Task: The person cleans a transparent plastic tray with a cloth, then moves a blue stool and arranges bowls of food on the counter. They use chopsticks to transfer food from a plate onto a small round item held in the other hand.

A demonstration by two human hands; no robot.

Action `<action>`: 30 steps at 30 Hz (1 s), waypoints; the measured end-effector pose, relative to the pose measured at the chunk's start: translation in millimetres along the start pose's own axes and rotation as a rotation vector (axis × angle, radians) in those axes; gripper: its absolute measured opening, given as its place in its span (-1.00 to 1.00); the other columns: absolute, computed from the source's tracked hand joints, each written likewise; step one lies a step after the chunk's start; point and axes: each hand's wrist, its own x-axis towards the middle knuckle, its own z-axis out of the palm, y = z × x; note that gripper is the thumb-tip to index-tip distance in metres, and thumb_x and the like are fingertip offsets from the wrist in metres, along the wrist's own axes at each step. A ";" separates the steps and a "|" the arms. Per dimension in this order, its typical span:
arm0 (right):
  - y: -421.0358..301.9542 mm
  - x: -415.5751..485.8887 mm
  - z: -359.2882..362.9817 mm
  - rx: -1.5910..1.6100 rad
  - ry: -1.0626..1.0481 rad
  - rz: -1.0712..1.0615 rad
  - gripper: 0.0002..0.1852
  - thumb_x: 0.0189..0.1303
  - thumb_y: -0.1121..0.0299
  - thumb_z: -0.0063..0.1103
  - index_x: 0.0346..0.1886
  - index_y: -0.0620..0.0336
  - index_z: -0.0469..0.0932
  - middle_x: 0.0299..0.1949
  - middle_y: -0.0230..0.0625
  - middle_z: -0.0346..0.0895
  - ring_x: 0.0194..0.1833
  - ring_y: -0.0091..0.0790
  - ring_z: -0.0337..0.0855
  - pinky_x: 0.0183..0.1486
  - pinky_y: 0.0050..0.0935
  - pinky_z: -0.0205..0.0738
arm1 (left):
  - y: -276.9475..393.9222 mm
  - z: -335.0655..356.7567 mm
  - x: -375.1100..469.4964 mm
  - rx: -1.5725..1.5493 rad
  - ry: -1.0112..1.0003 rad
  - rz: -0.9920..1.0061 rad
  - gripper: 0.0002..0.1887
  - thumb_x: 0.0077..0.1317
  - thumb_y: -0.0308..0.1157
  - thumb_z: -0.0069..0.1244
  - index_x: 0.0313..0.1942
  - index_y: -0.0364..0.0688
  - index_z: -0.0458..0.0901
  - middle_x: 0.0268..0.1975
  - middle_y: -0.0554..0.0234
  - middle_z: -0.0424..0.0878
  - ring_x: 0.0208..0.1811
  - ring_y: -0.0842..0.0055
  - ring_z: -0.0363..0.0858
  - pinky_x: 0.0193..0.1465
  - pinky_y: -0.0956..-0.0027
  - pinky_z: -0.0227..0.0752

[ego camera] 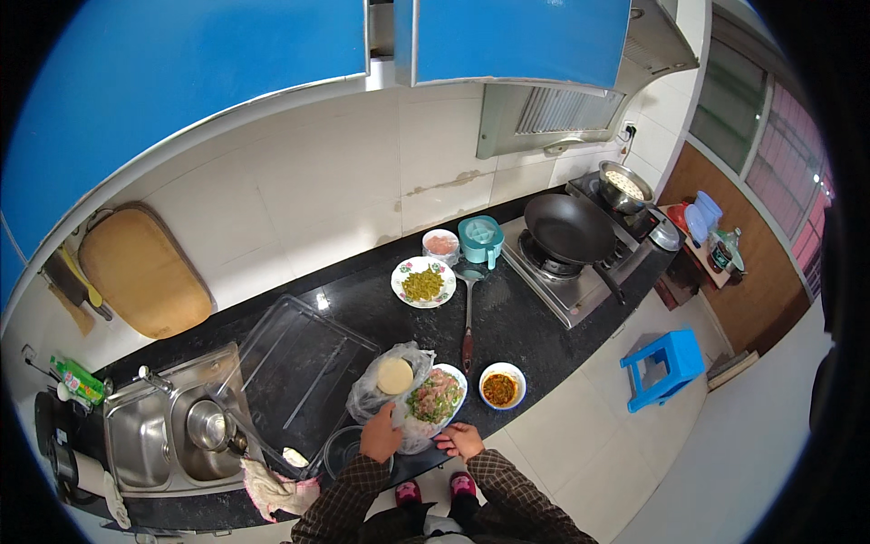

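My left hand (pixel 380 433) is at the near edge of a clear plastic bag (pixel 363 391), its fingertips touching the film. Whether they pinch it is hard to see. On the bag sits a stack of round pale dough wrappers (pixel 395 376). Just right of it, a white plate (pixel 461 385) carries raw sliced meat with chopped green onion (pixel 433 396). My right hand (pixel 462 441) is at this plate's near rim with fingers bent together; what they grip, if anything, is unclear. A small bowl of reddish-brown chopped sauce (pixel 500 390) stands to the right.
Behind are a plate of green vegetables (pixel 423 282), a wrapped bowl (pixel 440 245), a teal lidded container (pixel 481 239) and a spatula (pixel 468 319). A wok (pixel 569 228) sits on the gas stove (pixel 578 302). Leftward lie a clear cover (pixel 299 370), sink (pixel 139 442), cloth (pixel 275 491) and clear bowl (pixel 338 450).
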 end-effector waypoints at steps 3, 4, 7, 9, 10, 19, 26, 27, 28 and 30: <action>-4.3 7.9 6.8 -0.075 0.024 0.010 -0.79 0.11 0.37 0.08 -0.23 0.28 0.43 -0.46 -0.27 0.54 -0.53 -0.48 0.57 -0.65 -0.58 0.34 | -1.6 -1.6 0.0 0.003 -0.053 -0.081 -0.39 -0.02 -0.42 0.04 0.11 -0.24 0.27 -0.27 -0.12 0.53 -0.24 0.05 0.51 -0.22 0.07 0.39; -5.7 11.6 9.4 -0.122 0.040 -0.039 -0.79 0.10 0.37 0.08 -0.24 0.28 0.43 -0.48 -0.27 0.54 -0.55 -0.49 0.55 -0.65 -0.58 0.35 | -1.4 -3.3 -0.4 -0.013 -0.052 -0.084 -0.37 -0.03 -0.42 0.05 0.12 -0.24 0.26 -0.27 -0.11 0.53 -0.24 0.05 0.50 -0.21 0.07 0.39; -0.3 21.6 8.5 -0.243 0.080 -0.204 -0.80 0.10 0.37 0.07 -0.28 0.31 0.42 -0.53 -0.27 0.50 -0.63 -0.50 0.47 -0.65 -0.55 0.36 | 5.9 -5.6 -5.3 -0.042 -0.033 -0.063 -0.33 -0.05 -0.41 0.06 0.14 -0.26 0.23 -0.27 -0.08 0.52 -0.22 0.06 0.49 -0.17 0.10 0.38; 1.2 23.6 6.8 -0.229 0.066 -0.245 -0.81 0.11 0.38 0.04 -0.28 0.32 0.41 -0.53 -0.27 0.48 -0.62 -0.51 0.46 -0.62 -0.55 0.37 | 5.7 -3.4 -12.4 -0.034 0.029 -0.023 -0.32 -0.06 -0.42 0.05 0.14 -0.27 0.22 -0.27 -0.06 0.51 -0.21 0.07 0.48 -0.15 0.12 0.37; 1.1 24.5 5.7 -0.221 0.060 -0.265 -0.81 0.11 0.39 0.02 -0.28 0.33 0.40 -0.53 -0.27 0.48 -0.61 -0.51 0.45 -0.61 -0.55 0.38 | 7.1 -3.2 -16.1 -0.021 0.061 -0.017 -0.32 -0.06 -0.42 0.05 0.14 -0.28 0.22 -0.27 -0.05 0.51 -0.20 0.08 0.48 -0.14 0.13 0.37; -21.0 -8.7 0.1 -0.098 -0.039 -0.303 -0.82 0.12 0.41 -0.01 -0.26 0.33 0.39 -0.51 -0.30 0.43 -0.58 -0.50 0.45 -0.54 -0.53 0.41 | 24.5 -13.5 -54.5 -0.252 0.078 -0.172 -0.31 -0.12 -0.51 0.11 0.12 -0.26 0.28 -0.25 0.07 0.55 -0.29 0.40 0.53 -0.25 0.40 0.40; -39.5 -31.9 -6.8 -0.109 -0.104 -0.298 -0.83 0.11 0.43 -0.01 -0.24 0.28 0.40 -0.52 -0.34 0.43 -0.60 -0.55 0.43 -0.57 -0.60 0.37 | 1.7 -21.7 -76.6 -0.812 0.093 -0.184 -0.63 0.01 -0.67 -0.08 -0.10 -0.31 0.50 -0.24 0.35 0.56 -0.22 0.66 0.47 -0.12 0.55 0.33; -40.5 -33.6 -8.1 -0.102 -0.108 -0.292 -0.83 0.10 0.44 -0.01 -0.24 0.28 0.40 -0.52 -0.35 0.42 -0.60 -0.55 0.43 -0.58 -0.60 0.37 | 1.2 -28.1 -79.3 -0.873 0.055 -0.208 -0.63 0.00 -0.68 -0.10 -0.11 -0.32 0.50 -0.24 0.35 0.56 -0.23 0.66 0.47 -0.12 0.57 0.32; -41.4 -35.1 -9.4 -0.094 -0.112 -0.286 -0.83 0.10 0.44 -0.01 -0.24 0.28 0.40 -0.52 -0.35 0.42 -0.60 -0.55 0.43 -0.58 -0.60 0.37 | 2.2 -33.0 -81.4 -0.933 0.016 -0.231 -0.63 -0.01 -0.69 -0.11 -0.12 -0.32 0.50 -0.24 0.35 0.57 -0.24 0.65 0.48 -0.12 0.60 0.31; -43.8 -37.4 -10.0 -0.080 -0.126 -0.275 -0.84 0.10 0.46 -0.02 -0.25 0.28 0.40 -0.53 -0.37 0.42 -0.60 -0.55 0.43 -0.58 -0.60 0.37 | 1.0 -37.7 -84.9 -1.133 0.029 -0.270 -0.64 -0.01 -0.70 -0.16 -0.15 -0.32 0.50 -0.22 0.28 0.58 -0.23 0.58 0.51 -0.09 0.56 0.33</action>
